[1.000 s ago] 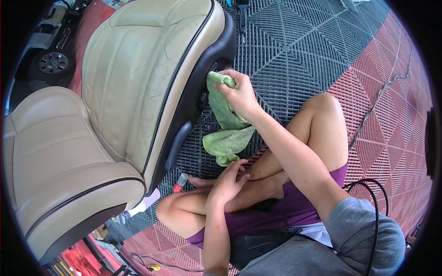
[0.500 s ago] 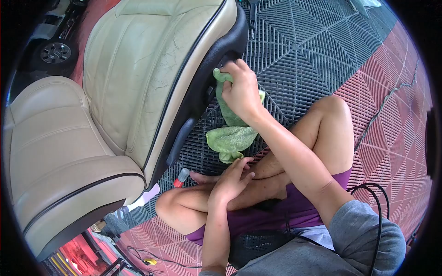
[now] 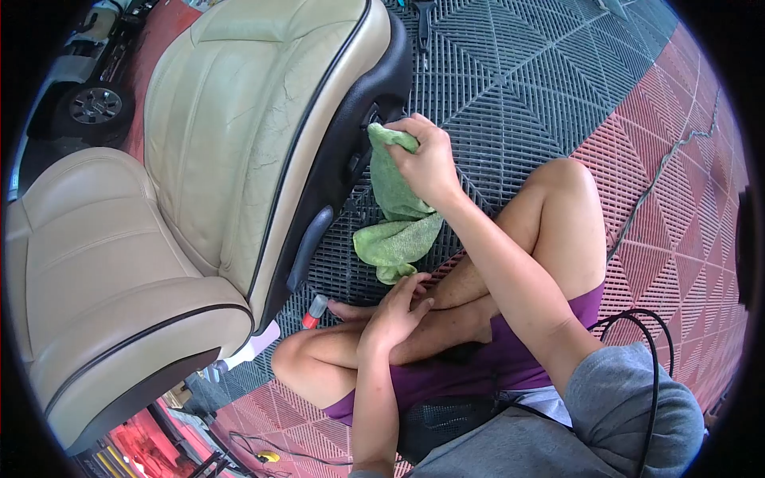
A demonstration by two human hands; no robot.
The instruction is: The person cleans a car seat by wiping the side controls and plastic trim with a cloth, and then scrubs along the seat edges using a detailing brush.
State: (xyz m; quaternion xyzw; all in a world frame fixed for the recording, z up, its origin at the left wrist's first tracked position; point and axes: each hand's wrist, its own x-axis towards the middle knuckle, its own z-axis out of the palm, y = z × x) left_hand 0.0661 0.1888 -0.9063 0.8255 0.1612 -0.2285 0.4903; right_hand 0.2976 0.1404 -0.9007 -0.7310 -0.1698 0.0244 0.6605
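Clock read on the view, twelve at top, centre as hub. Nearest, toward six: left hand (image 3: 390, 319) lies on the crossed legs (image 3: 446, 327), fingers loosely open and slightly curled, nothing seen in its grasp; its fingertips are near the cloth's bottom tuft, contact unclear. Just beyond, the green cloth (image 3: 392, 187) runs from the hub up toward twelve, its lower folds apparently on the grated floor (image 3: 518, 103). Judged light, limp, fuzzy, grippy rather than slippery, not fragile; it will sag wherever unsupported. Best hold: a bunched edge or upper corner, pinched, or a folded pad under flat fingers. Right hand (image 3: 430, 163), toward one, has thumb and fingers closed on that upper end, the rest trailing. Cloth's long axis roughly twelve to six, kinked midway; upper tip points to eleven, close against the dark side trim (image 3: 357, 107), touch not certain. Left of it, a curved lever (image 3: 309, 248) and the cream seat (image 3: 231, 143) fill eight to eleven. Red-and-clear bottle (image 3: 315, 312) near seven, beside the seat. Farther: dark-handled tool (image 3: 424, 28) around twelve; vehicle wheel (image 3: 97, 105) at ten.
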